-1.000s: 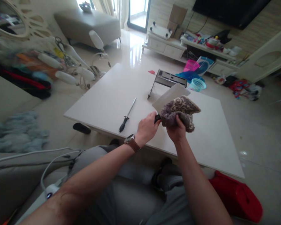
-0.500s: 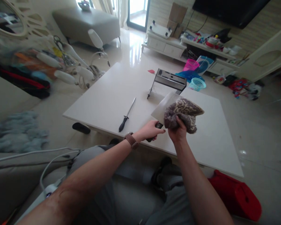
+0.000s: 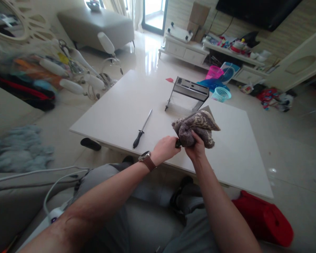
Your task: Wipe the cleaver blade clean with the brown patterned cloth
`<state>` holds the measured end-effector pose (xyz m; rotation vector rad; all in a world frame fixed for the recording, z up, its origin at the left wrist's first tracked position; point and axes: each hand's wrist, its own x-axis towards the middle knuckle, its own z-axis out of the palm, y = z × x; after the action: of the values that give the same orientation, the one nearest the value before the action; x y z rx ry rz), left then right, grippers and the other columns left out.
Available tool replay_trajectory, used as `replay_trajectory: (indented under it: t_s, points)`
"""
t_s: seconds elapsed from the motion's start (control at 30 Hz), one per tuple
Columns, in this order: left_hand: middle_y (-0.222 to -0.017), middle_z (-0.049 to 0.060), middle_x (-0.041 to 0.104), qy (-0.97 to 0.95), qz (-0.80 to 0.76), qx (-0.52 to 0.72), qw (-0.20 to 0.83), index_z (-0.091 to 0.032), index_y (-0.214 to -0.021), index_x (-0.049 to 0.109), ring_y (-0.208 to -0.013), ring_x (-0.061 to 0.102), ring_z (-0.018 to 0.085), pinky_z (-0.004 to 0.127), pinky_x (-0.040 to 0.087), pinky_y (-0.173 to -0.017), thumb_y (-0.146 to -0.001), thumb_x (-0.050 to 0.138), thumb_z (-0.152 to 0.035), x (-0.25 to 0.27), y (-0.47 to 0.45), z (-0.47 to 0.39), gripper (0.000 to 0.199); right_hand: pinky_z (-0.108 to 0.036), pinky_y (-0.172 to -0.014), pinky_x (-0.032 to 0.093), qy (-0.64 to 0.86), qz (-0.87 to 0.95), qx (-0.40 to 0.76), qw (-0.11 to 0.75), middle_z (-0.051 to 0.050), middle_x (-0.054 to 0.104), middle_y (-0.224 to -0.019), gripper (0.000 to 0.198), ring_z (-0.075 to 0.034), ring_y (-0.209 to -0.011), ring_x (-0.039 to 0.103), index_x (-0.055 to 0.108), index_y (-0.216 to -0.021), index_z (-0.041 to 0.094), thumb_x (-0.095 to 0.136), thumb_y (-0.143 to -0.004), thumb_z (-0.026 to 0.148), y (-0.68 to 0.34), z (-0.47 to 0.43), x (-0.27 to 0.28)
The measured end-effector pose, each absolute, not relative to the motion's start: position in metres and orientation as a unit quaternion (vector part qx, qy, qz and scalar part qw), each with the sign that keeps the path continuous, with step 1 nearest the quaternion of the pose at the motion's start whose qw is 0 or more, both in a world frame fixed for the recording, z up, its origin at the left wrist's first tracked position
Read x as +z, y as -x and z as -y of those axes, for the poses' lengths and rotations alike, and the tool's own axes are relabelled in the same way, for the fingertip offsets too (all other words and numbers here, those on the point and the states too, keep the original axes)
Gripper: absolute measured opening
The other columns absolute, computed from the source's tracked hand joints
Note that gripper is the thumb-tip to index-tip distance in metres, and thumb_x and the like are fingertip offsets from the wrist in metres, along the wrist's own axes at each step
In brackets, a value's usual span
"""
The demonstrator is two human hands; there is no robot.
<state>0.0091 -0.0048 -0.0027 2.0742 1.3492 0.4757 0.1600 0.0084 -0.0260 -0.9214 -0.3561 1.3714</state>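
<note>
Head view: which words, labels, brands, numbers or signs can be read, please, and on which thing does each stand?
No text can be read here.
Blade, mostly covered by the cloth: no lettering shows.
Wristwatch: dial too small and blurred to read.
Sharpening rod and metal stand: no legible marking.
Items on the far cabinet: too small and blurred.

A home's living room: past the white worktop [image 3: 116, 116], a glass door [image 3: 155, 15] with pale curtains [image 3: 137, 15] at twelve o'clock, an upholstered bench [image 3: 100, 26] at eleven and, toward one, a television [image 3: 255, 12] above a drawered cabinet [image 3: 192, 55].
</note>
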Motion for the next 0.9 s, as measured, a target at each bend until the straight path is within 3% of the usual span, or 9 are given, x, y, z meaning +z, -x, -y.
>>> replay_trajectory:
  t_s: [0.2, 0.3, 0.43, 0.67, 0.77, 0.9]
  points:
    - [-0.064, 0.004, 0.067, -0.674, -0.438, 0.113, 0.585, -0.017, -0.074, 0.060, -0.053, 0.063, 0.016, 0.025, 0.046, -0.051, -0.079, 0.065, -0.032, 0.000, -0.005, -0.003, 0.017, -0.035, -0.090, 0.061, 0.410, 0.129, 0.592, 0.682, 0.001, 0.079, -0.087, 0.017, -0.018, -0.085, 0.074, 0.072, -0.086, 0.022, 0.078, -0.070, 0.018, -0.164, -0.008, -0.026]
    - [-0.053, -0.001, 0.059, -0.610, -0.402, 0.076, 0.679, -0.018, -0.071, 0.052, -0.045, 0.057, 0.013, 0.023, 0.044, -0.044, -0.081, 0.063, -0.029, 0.001, -0.003, -0.005, 0.018, -0.036, -0.093, 0.061, 0.409, 0.127, 0.595, 0.680, 0.000, 0.079, -0.091, 0.018, -0.019, -0.090, 0.074, 0.072, -0.087, 0.021, 0.078, -0.071, 0.019, -0.165, -0.006, -0.022]
    - [-0.044, -0.006, 0.046, -0.603, -0.411, 0.144, 0.668, -0.020, -0.069, 0.047, -0.035, 0.045, 0.010, 0.021, 0.035, -0.036, -0.081, 0.061, -0.025, -0.001, -0.006, -0.003, 0.019, -0.037, -0.101, 0.057, 0.396, 0.143, 0.598, 0.683, 0.001, 0.079, -0.097, 0.022, -0.019, -0.104, 0.073, 0.073, -0.094, 0.023, 0.078, -0.073, 0.023, -0.168, -0.007, -0.017]
    - [-0.046, -0.006, 0.045, -0.594, -0.473, 0.226, 0.610, -0.020, -0.066, 0.045, -0.037, 0.046, 0.010, 0.022, 0.037, -0.039, -0.080, 0.061, -0.026, 0.002, -0.003, -0.009, 0.022, -0.039, -0.108, 0.054, 0.398, 0.168, 0.593, 0.679, 0.001, 0.079, -0.103, 0.025, -0.020, -0.114, 0.070, 0.073, -0.095, 0.025, 0.079, -0.071, 0.021, -0.173, -0.006, -0.009]
    - [-0.054, -0.003, 0.053, -0.629, -0.474, 0.244, 0.567, -0.018, -0.068, 0.054, -0.047, 0.053, 0.012, 0.022, 0.042, -0.046, -0.079, 0.064, -0.029, 0.002, -0.002, -0.008, 0.019, -0.043, -0.109, 0.054, 0.404, 0.196, 0.610, 0.654, 0.000, 0.079, -0.099, 0.028, -0.023, -0.112, 0.071, 0.073, -0.094, 0.024, 0.081, -0.067, 0.019, -0.167, -0.004, -0.012]
    - [-0.077, 0.004, 0.070, -0.702, -0.447, 0.276, 0.482, -0.013, -0.079, 0.069, -0.076, 0.066, 0.018, 0.023, 0.047, -0.063, -0.073, 0.068, -0.021, -0.006, -0.006, -0.002, 0.010, -0.046, -0.106, 0.056, 0.429, 0.189, 0.614, 0.635, -0.001, 0.079, -0.093, 0.031, -0.024, -0.101, 0.073, 0.074, -0.090, 0.021, 0.084, -0.061, 0.015, -0.154, -0.003, -0.021]
